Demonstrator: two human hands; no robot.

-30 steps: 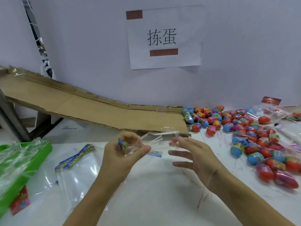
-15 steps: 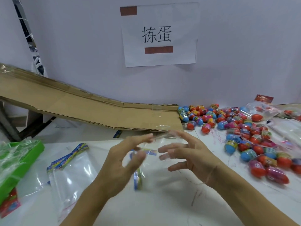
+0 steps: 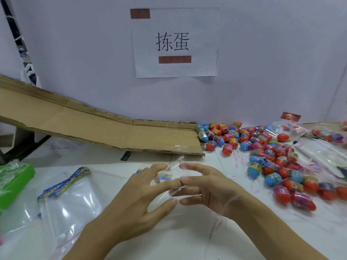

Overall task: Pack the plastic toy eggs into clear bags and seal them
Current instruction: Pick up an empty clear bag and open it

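A clear bag (image 3: pixel 171 182) hangs between both hands at the near centre, above the white table (image 3: pixel 187 241); the left hand (image 3: pixel 139 199) and the right hand (image 3: pixel 210 188) meet fingertip to fingertip on its film, fingers spread and seemingly pinching the edges; the bag holds no egg, so the step looks like working its mouth open. Next, one hand must reach right to the toy eggs (image 3: pixel 262 156) heaped beyond. Spare bags (image 3: pixel 65 199) lie near left, a green tray (image 3: pixel 16 177) at the left edge, a cardboard ramp (image 3: pixel 93 128) far left; filled bags (image 3: pixel 289 128) sit far right; loose film among the eggs may snag.
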